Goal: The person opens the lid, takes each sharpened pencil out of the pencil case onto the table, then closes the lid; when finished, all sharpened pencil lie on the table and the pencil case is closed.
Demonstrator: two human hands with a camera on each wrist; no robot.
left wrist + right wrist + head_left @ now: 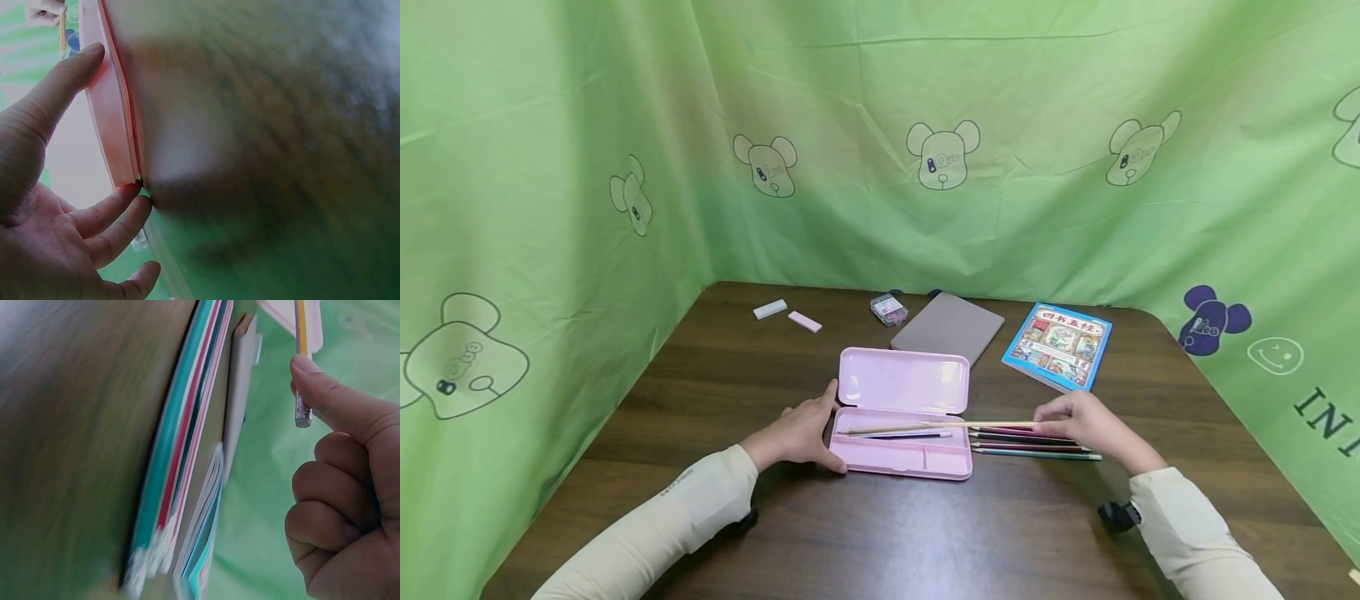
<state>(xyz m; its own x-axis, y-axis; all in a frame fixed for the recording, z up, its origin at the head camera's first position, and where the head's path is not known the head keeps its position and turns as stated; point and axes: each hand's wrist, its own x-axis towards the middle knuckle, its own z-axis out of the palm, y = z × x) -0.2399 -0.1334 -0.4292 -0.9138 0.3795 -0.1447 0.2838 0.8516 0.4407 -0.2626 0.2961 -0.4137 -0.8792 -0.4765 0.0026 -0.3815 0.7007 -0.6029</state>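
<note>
A pink pencil case (880,456) lies with its lid (902,381) raised and several pencils (917,435) in its rear compartment. My left hand (801,429) holds the left end of the case, thumb along the front side and fingers around the left corner. Between thumb and forefinger, my right hand (1086,425) pinches a yellow-striped pencil (302,337) near its silvery end. That pencil points left, its far part over the case; the other right fingers are curled into the palm. Beneath the right hand, several coloured pencils (1037,455) lie side by side on the table, right of the case.
Behind the case lies a grey notebook (951,325), with a blue-edged book (1060,346) to its right. A small clear box (889,309), a white block (770,309) and a pink block (805,321) are at the back left. Green printed cloth (865,217) surrounds the wooden table (850,542).
</note>
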